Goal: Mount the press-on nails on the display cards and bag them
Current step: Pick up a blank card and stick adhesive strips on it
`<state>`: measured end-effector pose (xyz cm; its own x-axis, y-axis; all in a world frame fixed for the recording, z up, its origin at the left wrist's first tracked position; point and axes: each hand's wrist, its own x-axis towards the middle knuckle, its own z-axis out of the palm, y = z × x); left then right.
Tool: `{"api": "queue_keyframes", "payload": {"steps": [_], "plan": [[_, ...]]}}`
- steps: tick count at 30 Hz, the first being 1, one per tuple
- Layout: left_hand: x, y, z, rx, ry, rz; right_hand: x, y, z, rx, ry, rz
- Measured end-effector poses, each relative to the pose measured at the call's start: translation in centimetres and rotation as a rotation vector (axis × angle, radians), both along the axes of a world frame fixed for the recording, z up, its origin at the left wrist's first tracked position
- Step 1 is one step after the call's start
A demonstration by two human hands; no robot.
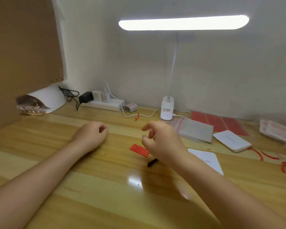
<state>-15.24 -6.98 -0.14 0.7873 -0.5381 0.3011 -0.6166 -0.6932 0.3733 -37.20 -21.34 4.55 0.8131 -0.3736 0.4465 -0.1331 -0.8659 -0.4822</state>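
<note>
My left hand rests on the wooden table with its fingers loosely curled and nothing in it. My right hand hovers blurred above a few red strips and a small black object. Its index finger and thumb are curved towards each other, and motion blur hides whether anything thin sits between them. A single white card lies just right of my right forearm. Further right is a stack of white cards. A pile of clear zip bags lies behind my right hand.
Red sheets lie at the back right, with loose red strips near the right edge. A clip lamp, a power strip with cables and a white nail dryer line the back wall. Brown cardboard stands on the left.
</note>
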Motion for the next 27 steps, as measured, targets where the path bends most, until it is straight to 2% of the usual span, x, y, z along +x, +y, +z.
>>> {"api": "queue_keyframes", "payload": {"steps": [3,6,9,12,15,22,27], "plan": [[2.2,1.0,0.4,-0.11,0.136,0.066,4.1,3.0,-1.0,0.073,0.034,0.071],[5.6,3.3,0.7,-0.137,0.082,0.252,6.7,4.9,-2.6,0.033,0.042,0.114],[9.9,6.6,0.4,-0.074,0.029,0.45,7.8,5.5,-4.3,-0.093,0.057,0.101],[13.8,9.7,0.0,0.113,0.001,0.526,8.1,5.4,-5.1,-0.179,0.061,0.084],[16.6,11.2,-0.4,0.234,0.033,0.505,8.3,5.5,-5.3,-0.219,0.059,0.089],[19.4,11.1,-1.5,0.293,0.111,0.373,8.1,5.5,-5.2,-0.185,0.055,0.087],[18.6,11.3,-1.1,0.333,0.049,0.35,8.0,5.6,-5.0,-0.177,0.065,0.092]]}}
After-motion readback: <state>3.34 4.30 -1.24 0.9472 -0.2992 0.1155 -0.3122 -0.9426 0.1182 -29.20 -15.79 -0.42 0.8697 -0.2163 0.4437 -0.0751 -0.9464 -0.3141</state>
